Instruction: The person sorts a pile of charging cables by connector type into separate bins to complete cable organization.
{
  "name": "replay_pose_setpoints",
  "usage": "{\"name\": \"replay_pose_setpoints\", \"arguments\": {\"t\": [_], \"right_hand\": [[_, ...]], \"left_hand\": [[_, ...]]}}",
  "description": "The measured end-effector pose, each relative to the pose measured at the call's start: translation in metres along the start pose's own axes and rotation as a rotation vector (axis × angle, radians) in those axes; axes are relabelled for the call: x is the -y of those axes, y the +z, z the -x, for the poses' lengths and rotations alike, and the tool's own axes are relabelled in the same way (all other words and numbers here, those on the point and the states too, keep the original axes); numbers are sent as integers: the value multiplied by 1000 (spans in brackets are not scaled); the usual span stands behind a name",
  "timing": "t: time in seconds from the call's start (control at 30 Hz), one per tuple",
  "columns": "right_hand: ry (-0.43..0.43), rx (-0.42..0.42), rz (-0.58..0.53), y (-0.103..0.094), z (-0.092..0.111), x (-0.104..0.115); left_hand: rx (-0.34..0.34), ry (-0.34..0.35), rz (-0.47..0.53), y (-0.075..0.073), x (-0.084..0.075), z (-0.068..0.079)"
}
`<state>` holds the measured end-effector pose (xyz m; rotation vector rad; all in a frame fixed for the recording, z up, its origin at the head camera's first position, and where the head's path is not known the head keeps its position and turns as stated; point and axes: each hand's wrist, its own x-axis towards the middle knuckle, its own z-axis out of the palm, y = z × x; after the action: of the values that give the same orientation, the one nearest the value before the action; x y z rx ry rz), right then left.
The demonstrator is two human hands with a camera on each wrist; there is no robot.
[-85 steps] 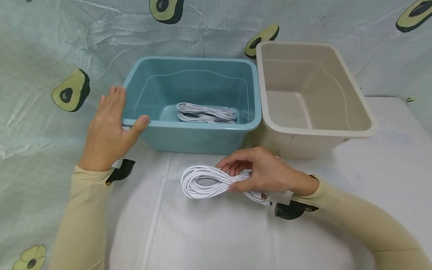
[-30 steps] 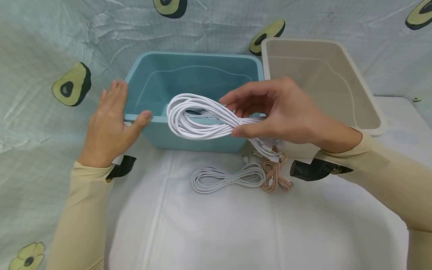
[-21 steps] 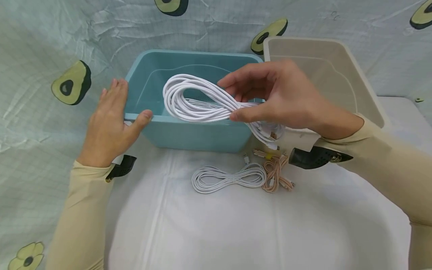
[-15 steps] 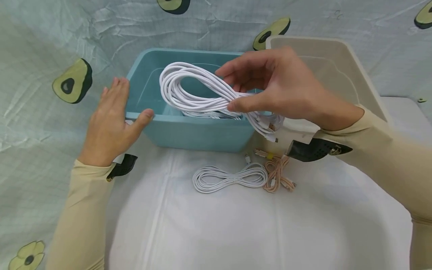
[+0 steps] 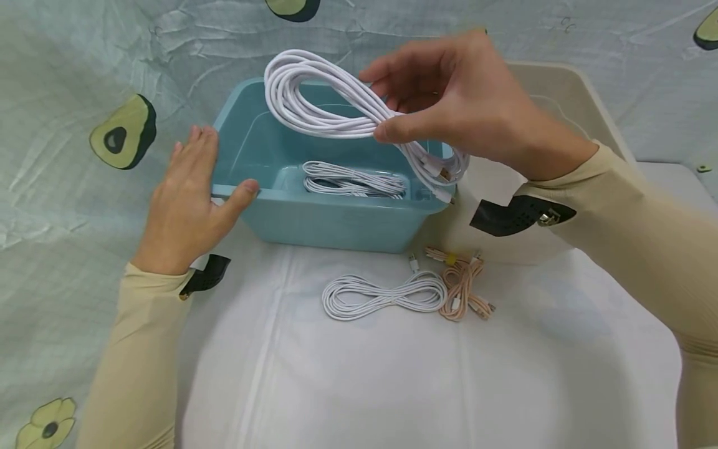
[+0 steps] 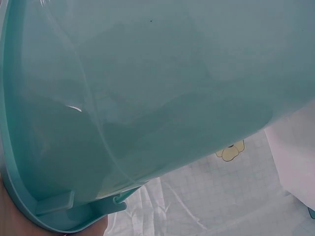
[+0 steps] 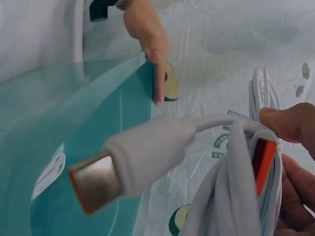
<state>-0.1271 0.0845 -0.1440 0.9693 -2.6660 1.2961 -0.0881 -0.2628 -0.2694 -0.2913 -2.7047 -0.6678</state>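
Note:
My right hand [image 5: 449,100] pinches a coiled white USB cable [image 5: 322,103] between thumb and fingers, above the blue bin [image 5: 331,221]. In the right wrist view the cable's USB-C plug [image 7: 133,160] hangs near the camera. My left hand [image 5: 182,202] rests at the bin's front left corner, fingers straight along the side and thumb on the front rim. Inside the bin lies another bundled white cable [image 5: 353,179]. On the table before the bin lie a white cable [image 5: 387,298] in a figure-eight and a peach-coloured cable [image 5: 460,287] with a yellow tie.
A beige bin [image 5: 561,75] stands right of the blue one, partly hidden behind my right hand and forearm. White cloth [image 5: 359,380] covers the table. A pale sheet printed with avocados [image 5: 123,132] hangs behind and to the left.
My right hand has lifted the coiled cable from the table and up over the blue bin, uncovering the two cables lying there. My left hand has stayed at the bin's corner.

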Motion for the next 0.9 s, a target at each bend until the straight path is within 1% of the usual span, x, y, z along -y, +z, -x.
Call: {"name": "replay_pose_setpoints", "arguments": {"t": [0.17, 0.33, 0.53, 0.63, 0.9], "right_hand": [[18, -17, 17, 0, -9, -3], [25, -35, 6, -1, -17, -7], [77, -49, -20, -2, -26, -13], [103, -53, -2, -2, -31, -16], [108, -50, 15, 2, -39, -24]], "left_hand": [[-8, 7, -2, 1, -1, 1], [-24, 16, -2, 2, -2, 2], [-31, 30, 8, 5, -5, 2], [-34, 31, 10, 6, -5, 3], [-36, 40, 15, 6, -4, 4]]}}
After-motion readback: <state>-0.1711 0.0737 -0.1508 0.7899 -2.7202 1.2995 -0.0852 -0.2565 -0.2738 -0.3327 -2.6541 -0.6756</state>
